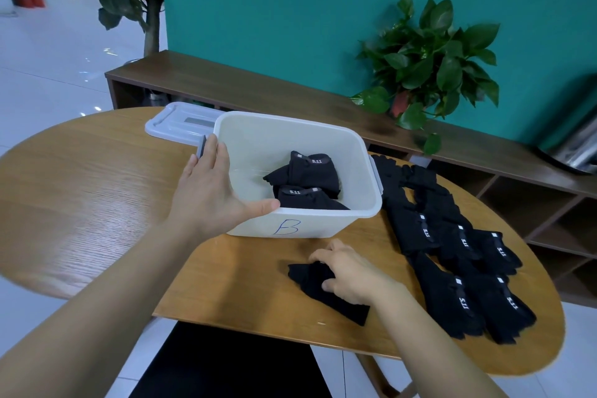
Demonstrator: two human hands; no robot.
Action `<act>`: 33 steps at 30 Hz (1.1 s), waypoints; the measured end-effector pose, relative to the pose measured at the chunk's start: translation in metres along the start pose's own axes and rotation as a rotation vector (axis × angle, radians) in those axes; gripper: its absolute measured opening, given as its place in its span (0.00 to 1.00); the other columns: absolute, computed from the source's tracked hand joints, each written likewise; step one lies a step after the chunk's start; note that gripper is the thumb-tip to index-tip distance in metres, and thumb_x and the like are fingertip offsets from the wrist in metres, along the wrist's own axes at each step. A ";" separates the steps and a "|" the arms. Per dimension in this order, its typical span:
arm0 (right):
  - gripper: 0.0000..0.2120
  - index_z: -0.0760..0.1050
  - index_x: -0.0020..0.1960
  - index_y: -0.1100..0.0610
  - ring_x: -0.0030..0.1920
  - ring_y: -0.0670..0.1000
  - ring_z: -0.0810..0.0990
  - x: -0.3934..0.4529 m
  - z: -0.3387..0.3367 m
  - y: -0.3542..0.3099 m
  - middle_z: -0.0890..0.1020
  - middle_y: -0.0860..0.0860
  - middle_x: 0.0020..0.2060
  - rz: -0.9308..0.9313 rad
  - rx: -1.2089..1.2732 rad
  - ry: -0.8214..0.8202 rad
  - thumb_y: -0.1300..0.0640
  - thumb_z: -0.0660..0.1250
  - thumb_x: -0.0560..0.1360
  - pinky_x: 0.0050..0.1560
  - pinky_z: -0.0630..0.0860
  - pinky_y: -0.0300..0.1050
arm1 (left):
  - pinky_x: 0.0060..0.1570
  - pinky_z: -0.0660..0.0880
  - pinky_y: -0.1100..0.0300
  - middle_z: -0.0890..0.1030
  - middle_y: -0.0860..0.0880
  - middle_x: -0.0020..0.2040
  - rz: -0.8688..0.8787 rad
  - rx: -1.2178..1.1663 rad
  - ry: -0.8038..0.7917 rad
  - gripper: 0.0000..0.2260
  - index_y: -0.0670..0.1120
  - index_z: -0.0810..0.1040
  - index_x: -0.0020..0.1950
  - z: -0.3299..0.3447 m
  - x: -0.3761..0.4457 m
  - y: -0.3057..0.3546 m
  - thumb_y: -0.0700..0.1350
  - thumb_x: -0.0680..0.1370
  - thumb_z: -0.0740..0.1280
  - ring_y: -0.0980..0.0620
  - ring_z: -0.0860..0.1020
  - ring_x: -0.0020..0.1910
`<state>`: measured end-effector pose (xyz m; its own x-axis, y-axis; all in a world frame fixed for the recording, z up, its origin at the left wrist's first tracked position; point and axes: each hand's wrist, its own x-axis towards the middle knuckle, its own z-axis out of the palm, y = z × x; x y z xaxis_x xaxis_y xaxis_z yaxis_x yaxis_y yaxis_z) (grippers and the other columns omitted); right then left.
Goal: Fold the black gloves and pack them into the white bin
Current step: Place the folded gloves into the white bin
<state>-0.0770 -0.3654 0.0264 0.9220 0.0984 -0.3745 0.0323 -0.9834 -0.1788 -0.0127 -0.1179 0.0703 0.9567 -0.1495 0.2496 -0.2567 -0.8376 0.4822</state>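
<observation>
The white bin (323, 224), marked with a blue "B", stands in the middle of the wooden table. Two folded black gloves (310, 181) lie inside it. My left hand (210, 191) holds the bin's near left corner, fingers along the left wall and thumb on the front rim. In front of the bin a folded black glove (339, 300) lies on the table, and my right hand (349, 275) grips it from above with curled fingers. Several unfolded black gloves (452, 252) lie in rows to the right of the bin.
The bin's translucent lid (176, 124) lies behind the bin at its left. The oval wooden table (97, 197) has bare wood on its left half. A low wooden shelf (258, 87) with a potted plant (429, 61) runs along the teal wall behind.
</observation>
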 end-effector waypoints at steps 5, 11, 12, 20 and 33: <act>0.22 0.69 0.67 0.46 0.62 0.54 0.69 0.002 -0.005 -0.005 0.66 0.50 0.64 -0.010 -0.039 -0.025 0.61 0.67 0.77 0.59 0.72 0.48 | 0.76 0.40 0.55 0.39 0.47 0.80 -0.003 -0.012 -0.008 0.66 0.43 0.40 0.80 -0.001 0.000 0.000 0.83 0.54 0.53 0.54 0.41 0.79; 0.18 0.70 0.62 0.46 0.56 0.54 0.71 -0.003 -0.004 -0.005 0.66 0.49 0.60 -0.025 -0.037 -0.035 0.63 0.65 0.76 0.56 0.74 0.49 | 0.76 0.40 0.55 0.39 0.47 0.80 -0.003 -0.015 -0.015 0.67 0.43 0.40 0.80 -0.002 0.000 0.001 0.83 0.53 0.53 0.53 0.41 0.79; 0.18 0.70 0.63 0.46 0.56 0.54 0.72 -0.006 -0.005 -0.004 0.67 0.49 0.60 -0.029 -0.033 -0.034 0.62 0.65 0.77 0.55 0.74 0.49 | 0.76 0.40 0.55 0.39 0.47 0.80 -0.002 -0.020 -0.016 0.67 0.43 0.40 0.80 -0.002 -0.001 0.001 0.83 0.53 0.53 0.54 0.40 0.79; 0.13 0.71 0.56 0.42 0.50 0.48 0.71 -0.044 -0.028 -0.009 0.67 0.43 0.50 -0.176 0.054 0.039 0.58 0.65 0.78 0.48 0.70 0.43 | 0.76 0.40 0.55 0.40 0.47 0.80 0.001 -0.035 -0.012 0.67 0.43 0.40 0.80 -0.003 0.002 0.001 0.83 0.53 0.52 0.55 0.39 0.78; 0.15 0.72 0.59 0.45 0.52 0.53 0.73 0.017 -0.171 -0.051 0.70 0.48 0.51 -0.304 -0.213 0.273 0.59 0.68 0.76 0.55 0.72 0.54 | 0.75 0.37 0.59 0.37 0.51 0.80 0.050 -0.059 -0.004 0.65 0.46 0.38 0.80 0.001 0.006 -0.008 0.84 0.55 0.52 0.64 0.32 0.74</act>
<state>0.0030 -0.3393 0.1846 0.9255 0.3712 -0.0756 0.3690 -0.9285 -0.0418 -0.0050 -0.1127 0.0669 0.9431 -0.1925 0.2712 -0.3117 -0.7964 0.5182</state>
